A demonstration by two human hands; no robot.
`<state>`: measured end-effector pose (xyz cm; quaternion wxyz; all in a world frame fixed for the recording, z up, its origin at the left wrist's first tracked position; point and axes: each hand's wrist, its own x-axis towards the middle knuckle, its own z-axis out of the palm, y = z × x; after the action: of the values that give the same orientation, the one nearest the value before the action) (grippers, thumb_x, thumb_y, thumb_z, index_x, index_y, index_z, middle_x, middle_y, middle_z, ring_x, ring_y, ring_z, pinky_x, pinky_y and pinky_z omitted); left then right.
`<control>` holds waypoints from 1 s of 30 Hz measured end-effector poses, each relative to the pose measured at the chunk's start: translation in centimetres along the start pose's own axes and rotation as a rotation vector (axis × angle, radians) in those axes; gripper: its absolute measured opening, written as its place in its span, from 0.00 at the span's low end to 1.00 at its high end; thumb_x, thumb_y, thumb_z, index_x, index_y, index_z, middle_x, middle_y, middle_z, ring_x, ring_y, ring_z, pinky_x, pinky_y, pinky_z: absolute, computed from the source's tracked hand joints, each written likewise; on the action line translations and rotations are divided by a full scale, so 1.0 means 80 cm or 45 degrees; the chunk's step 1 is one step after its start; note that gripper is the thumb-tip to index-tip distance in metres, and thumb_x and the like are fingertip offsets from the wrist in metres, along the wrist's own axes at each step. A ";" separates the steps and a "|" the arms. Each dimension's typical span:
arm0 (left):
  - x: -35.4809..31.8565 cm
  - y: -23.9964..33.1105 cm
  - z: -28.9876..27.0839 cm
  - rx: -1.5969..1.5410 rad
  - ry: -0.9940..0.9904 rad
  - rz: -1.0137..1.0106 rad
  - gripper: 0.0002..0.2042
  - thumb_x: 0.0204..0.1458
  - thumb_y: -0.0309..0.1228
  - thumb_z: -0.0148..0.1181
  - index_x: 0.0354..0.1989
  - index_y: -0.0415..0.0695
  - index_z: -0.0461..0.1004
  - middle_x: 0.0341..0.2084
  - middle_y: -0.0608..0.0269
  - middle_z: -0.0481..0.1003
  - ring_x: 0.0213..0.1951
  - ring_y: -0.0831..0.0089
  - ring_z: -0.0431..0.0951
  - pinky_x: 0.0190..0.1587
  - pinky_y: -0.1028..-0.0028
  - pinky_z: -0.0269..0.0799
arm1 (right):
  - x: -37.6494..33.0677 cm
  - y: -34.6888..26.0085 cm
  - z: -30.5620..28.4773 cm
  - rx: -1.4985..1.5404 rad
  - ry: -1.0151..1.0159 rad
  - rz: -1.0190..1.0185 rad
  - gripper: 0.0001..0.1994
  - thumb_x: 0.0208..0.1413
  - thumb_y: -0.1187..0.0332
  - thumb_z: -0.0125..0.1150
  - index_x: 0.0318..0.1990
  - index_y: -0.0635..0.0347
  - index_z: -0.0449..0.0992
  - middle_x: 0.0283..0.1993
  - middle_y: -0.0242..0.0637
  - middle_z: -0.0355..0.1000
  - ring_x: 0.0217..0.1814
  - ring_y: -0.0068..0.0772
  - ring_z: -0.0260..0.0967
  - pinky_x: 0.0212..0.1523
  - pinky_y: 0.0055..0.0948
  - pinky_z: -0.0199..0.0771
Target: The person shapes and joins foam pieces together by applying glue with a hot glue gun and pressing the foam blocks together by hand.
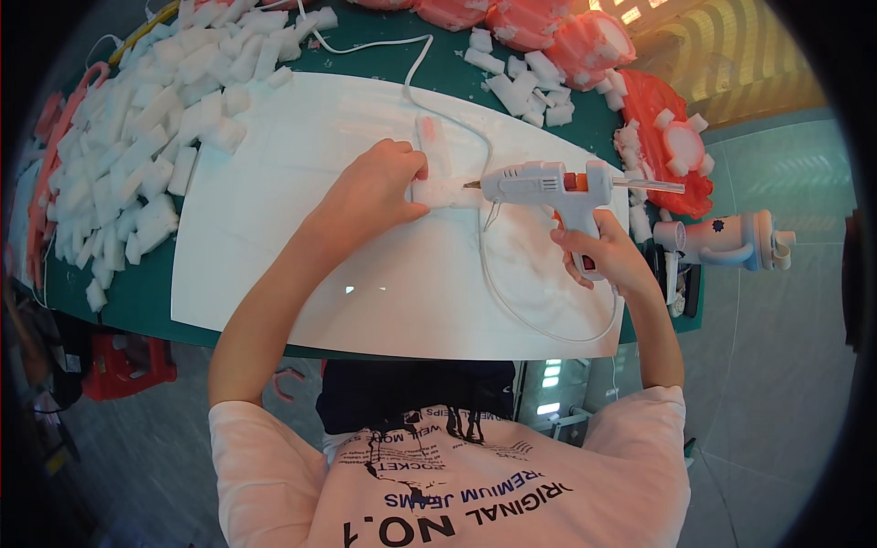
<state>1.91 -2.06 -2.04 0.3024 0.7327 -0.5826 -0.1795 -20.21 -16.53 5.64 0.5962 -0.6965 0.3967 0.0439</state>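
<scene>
My right hand grips the handle of a white hot glue gun, whose nozzle points left at a white foam block. My left hand pins that block down on a large glossy white board. A second foam piece, faintly pink at one end, stands just behind the block. The gun's white cord loops over the board toward me.
A big heap of white foam blocks covers the left of the green table. Pink plastic-wrapped foam pieces lie at the back right. A small white and blue gadget sits at the table's right edge. A red stool stands below.
</scene>
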 end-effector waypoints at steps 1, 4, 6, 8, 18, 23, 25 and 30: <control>0.000 0.000 0.000 0.003 0.001 0.003 0.12 0.35 0.26 0.67 0.29 0.37 0.72 0.28 0.55 0.72 0.36 0.63 0.71 0.42 0.72 0.68 | 0.000 0.000 0.000 0.014 0.014 0.018 0.12 0.47 0.70 0.58 0.37 0.63 0.65 0.16 0.32 0.63 0.09 0.21 0.56 0.07 0.22 0.49; -0.001 0.000 0.001 0.008 0.004 0.004 0.12 0.35 0.26 0.66 0.29 0.37 0.72 0.29 0.55 0.72 0.36 0.63 0.71 0.42 0.71 0.68 | -0.001 -0.002 0.001 -0.001 0.036 0.002 0.12 0.47 0.70 0.58 0.38 0.64 0.65 0.16 0.33 0.63 0.08 0.21 0.56 0.07 0.22 0.49; -0.002 -0.001 0.001 0.012 0.006 0.001 0.12 0.35 0.26 0.66 0.29 0.37 0.72 0.29 0.55 0.72 0.36 0.63 0.71 0.42 0.71 0.68 | -0.001 -0.002 -0.001 -0.003 0.047 0.004 0.12 0.47 0.71 0.58 0.38 0.64 0.65 0.16 0.32 0.63 0.08 0.21 0.56 0.07 0.22 0.49; 0.000 -0.001 0.002 0.031 0.010 0.016 0.12 0.35 0.26 0.66 0.29 0.36 0.72 0.29 0.55 0.72 0.36 0.63 0.71 0.42 0.71 0.68 | -0.003 -0.001 -0.005 -0.007 0.067 0.006 0.12 0.47 0.71 0.58 0.39 0.64 0.65 0.16 0.32 0.63 0.08 0.21 0.56 0.07 0.22 0.49; 0.000 0.001 0.003 0.019 0.009 0.005 0.12 0.35 0.26 0.66 0.29 0.36 0.72 0.28 0.55 0.72 0.36 0.63 0.71 0.42 0.72 0.68 | -0.007 0.002 -0.012 -0.115 0.016 -0.045 0.10 0.48 0.69 0.58 0.34 0.66 0.69 0.23 0.37 0.67 0.10 0.19 0.59 0.09 0.20 0.53; 0.000 0.002 0.002 0.037 0.007 -0.006 0.12 0.35 0.26 0.66 0.29 0.36 0.73 0.28 0.55 0.72 0.36 0.63 0.71 0.41 0.72 0.68 | -0.011 0.004 -0.013 -0.164 0.017 -0.001 0.10 0.48 0.69 0.58 0.35 0.66 0.69 0.22 0.36 0.67 0.10 0.19 0.59 0.10 0.20 0.53; 0.000 0.002 0.002 0.028 0.009 -0.004 0.12 0.35 0.26 0.66 0.29 0.36 0.73 0.28 0.55 0.72 0.36 0.63 0.71 0.41 0.72 0.68 | -0.010 0.004 -0.014 -0.193 0.011 0.016 0.09 0.49 0.70 0.57 0.35 0.66 0.69 0.19 0.33 0.65 0.10 0.19 0.58 0.10 0.20 0.53; 0.000 0.001 0.002 0.024 0.014 -0.002 0.12 0.35 0.26 0.66 0.29 0.36 0.73 0.28 0.55 0.72 0.36 0.64 0.71 0.41 0.72 0.68 | -0.006 0.012 -0.020 -0.122 -0.031 -0.129 0.09 0.48 0.73 0.56 0.36 0.66 0.68 0.23 0.37 0.68 0.10 0.21 0.58 0.08 0.20 0.53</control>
<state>1.75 -2.09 -2.11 0.2986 0.7368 -0.5822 -0.1703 -21.77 -17.65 5.54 0.5684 -0.7430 0.3511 0.0412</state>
